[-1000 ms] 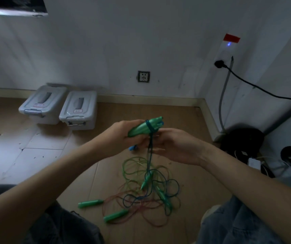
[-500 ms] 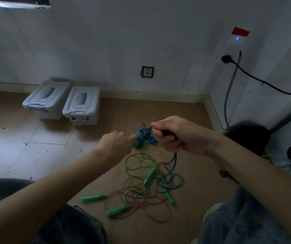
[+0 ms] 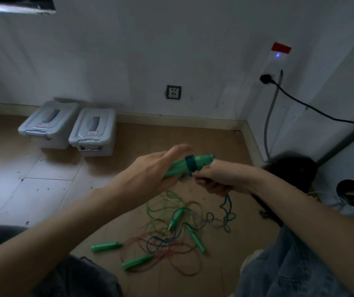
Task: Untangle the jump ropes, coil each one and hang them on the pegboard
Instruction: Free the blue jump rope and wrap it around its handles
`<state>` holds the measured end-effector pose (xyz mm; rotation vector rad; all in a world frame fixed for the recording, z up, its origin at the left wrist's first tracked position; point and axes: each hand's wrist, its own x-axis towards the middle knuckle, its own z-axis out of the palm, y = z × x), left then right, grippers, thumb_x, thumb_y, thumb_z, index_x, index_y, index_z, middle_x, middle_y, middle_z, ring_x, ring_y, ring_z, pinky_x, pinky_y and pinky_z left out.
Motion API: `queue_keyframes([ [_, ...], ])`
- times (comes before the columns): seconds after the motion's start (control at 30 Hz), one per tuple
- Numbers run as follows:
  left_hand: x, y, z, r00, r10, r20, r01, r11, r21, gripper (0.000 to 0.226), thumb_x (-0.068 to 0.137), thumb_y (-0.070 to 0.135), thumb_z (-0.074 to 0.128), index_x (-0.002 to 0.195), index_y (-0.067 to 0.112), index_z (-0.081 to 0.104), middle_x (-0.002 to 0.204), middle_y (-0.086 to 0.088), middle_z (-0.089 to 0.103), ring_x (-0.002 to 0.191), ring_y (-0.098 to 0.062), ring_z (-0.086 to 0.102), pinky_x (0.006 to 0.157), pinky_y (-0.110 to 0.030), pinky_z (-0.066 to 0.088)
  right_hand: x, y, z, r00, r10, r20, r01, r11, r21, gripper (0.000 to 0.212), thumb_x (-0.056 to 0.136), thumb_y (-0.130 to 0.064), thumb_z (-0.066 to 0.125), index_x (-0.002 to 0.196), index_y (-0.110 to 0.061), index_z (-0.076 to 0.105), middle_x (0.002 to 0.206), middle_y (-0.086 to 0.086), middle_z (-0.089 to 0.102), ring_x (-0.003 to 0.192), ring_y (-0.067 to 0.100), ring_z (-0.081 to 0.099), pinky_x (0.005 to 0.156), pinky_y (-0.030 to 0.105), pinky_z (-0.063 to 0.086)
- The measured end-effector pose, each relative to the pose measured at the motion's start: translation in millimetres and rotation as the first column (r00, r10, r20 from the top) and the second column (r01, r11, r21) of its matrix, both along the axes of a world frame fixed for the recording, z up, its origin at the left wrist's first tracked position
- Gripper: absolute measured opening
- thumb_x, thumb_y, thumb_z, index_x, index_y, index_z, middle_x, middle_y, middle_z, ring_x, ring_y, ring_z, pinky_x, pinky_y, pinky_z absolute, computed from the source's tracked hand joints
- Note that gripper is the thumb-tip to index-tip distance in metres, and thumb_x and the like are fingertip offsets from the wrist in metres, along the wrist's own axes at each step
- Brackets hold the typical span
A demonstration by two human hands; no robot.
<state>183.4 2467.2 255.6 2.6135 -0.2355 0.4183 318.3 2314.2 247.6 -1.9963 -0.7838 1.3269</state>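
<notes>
Fingers of the left hand (image 3: 150, 174) curl under a pair of green handles (image 3: 184, 167) held together, thumb raised above them, while the right hand (image 3: 219, 176) pinches a blue rope (image 3: 191, 166) whose turns band the handles; the rest of that rope trails from the right fist down to the wooden floor (image 3: 171, 136). Judged from this, the first rope is only partly wound and none is yet hung; no pegboard is in view. Below the hands, the remaining tangle (image 3: 178, 228) of green, red and blue cord lies loose on the floor with four more green handles in it: one (image 3: 106, 246) at the left edge, one (image 3: 137, 261) nearest the camera, and two (image 3: 176, 217) (image 3: 196, 239) inside the knot. The trailing blue cord appears to run back into that heap, so it may snag as winding goes on. Further out, two grey lidded storage boxes (image 3: 71, 127) sit side by side against the skirting, a wall socket (image 3: 173, 92) above them to the right. In the right corner, a black cable (image 3: 313, 108) leaves a plugged outlet, and dark clutter stands near the right forearm. The person's knees, one in dark cloth and one in denim, frame the foreground.
</notes>
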Motion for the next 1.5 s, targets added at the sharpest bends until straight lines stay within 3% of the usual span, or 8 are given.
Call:
queue_keyframes([
  [0.27,19.2,17.2,6.5,0.962,0.073,-0.262,-0.146,0.950,-0.275,0.013,0.088,0.017,0.058,0.100,0.016,0.059,0.065,0.011,0.052,0.051,0.007,0.048,0.049,-0.011,0.034,-13.4,15.2,-8.5,0.963,0.004,-0.268,0.118,0.892,0.436,0.029,0.093,-0.011,0.041,0.115,-0.009,0.059,0.110,0.017,0.064,0.105,0.020,0.061,0.094,0.030,0.047],
  [0.47,34.1,53.6,-2.6,0.874,0.414,-0.254,-0.456,0.879,-0.137,0.012,0.088,0.013,0.054,0.099,0.009,0.054,0.073,0.004,0.049,0.058,-0.007,0.044,0.053,-0.023,0.035,-17.1,11.1,-11.4,0.990,-0.047,0.133,0.009,0.961,0.277,0.026,0.097,-0.023,0.046,0.074,-0.017,0.057,0.051,-0.010,0.044,0.040,0.003,0.034,0.042,0.019,0.029],
  [0.57,28.4,82.0,-9.8,0.756,0.605,-0.249,-0.572,0.796,0.196,0.016,0.091,0.012,0.049,0.106,0.006,0.049,0.087,-0.007,0.053,0.062,-0.012,0.043,0.052,-0.022,0.031,-19.7,8.8,-1.7,0.995,0.056,-0.083,-0.031,0.962,0.272,0.036,0.097,-0.035,0.042,0.063,-0.022,0.048,0.049,-0.011,0.033,0.041,0.005,0.024,0.039,0.017,0.020],
  [0.7,25.2,55.1,-42.4,0.760,0.560,-0.330,-0.339,0.774,0.534,0.023,0.094,0.012,0.043,0.116,0.006,0.046,0.108,-0.011,0.061,0.092,-0.025,0.061,0.069,-0.033,0.049,-16.3,12.5,18.0,0.990,0.103,-0.094,-0.059,0.920,0.388,0.038,0.095,-0.039,0.042,0.061,-0.023,0.047,0.052,-0.007,0.028,0.045,0.008,0.019,0.041,0.020,0.016],
  [0.93,6.2,-7.5,-51.1,0.947,-0.009,-0.320,0.206,0.783,0.587,0.030,0.095,0.012,0.038,0.124,0.003,0.042,0.115,-0.010,0.053,0.098,-0.023,0.053,0.087,-0.032,0.049,-1.0,15.3,14.2,0.913,-0.176,0.369,0.071,0.957,0.281,0.042,0.098,-0.030,0.043,0.058,-0.017,0.048,0.037,-0.013,0.038,0.035,0.002,0.029,0.038,0.017,0.025],
  [1.1,-2.9,-15.1,-9.2,0.991,-0.046,-0.129,0.059,0.993,0.097,0.027,0.086,0.019,0.056,0.110,0.016,0.044,0.086,0.012,0.049,0.073,-0.004,0.051,0.070,-0.007,0.040,11.2,5.9,0.2,0.959,-0.115,0.258,0.086,0.989,0.119,0.034,0.091,-0.033,0.056,0.073,-0.006,0.065,0.050,-0.003,0.051,0.045,0.014,0.038,0.045,0.021,0.031],
  [1.3,6.3,3.0,6.8,0.975,0.205,-0.090,-0.223,0.922,-0.317,0.025,0.088,0.012,0.055,0.103,0.016,0.035,0.078,0.010,0.053,0.058,0.004,0.054,0.051,-0.012,0.044,-7.9,5.4,-7.9,0.998,-0.040,0.042,0.029,0.973,0.230,0.033,0.097,-0.035,0.044,0.067,-0.024,0.054,0.046,-0.014,0.041,0.039,0.003,0.028,0.038,0.016,0.024],
  [1.5,24.4,20.0,-16.3,0.914,0.339,-0.222,-0.369,0.923,-0.111,0.019,0.091,0.018,0.050,0.094,0.011,0.033,0.077,-0.001,0.051,0.063,-0.022,0.053,0.054,-0.032,0.042,-23.5,13.7,-3.3,0.956,-0.106,-0.274,0.202,0.913,0.355,0.043,0.100,-0.028,0.031,0.059,-0.019,0.041,0.049,-0.008,0.036,0.043,0.008,0.031,0.050,0.024,0.037],
])
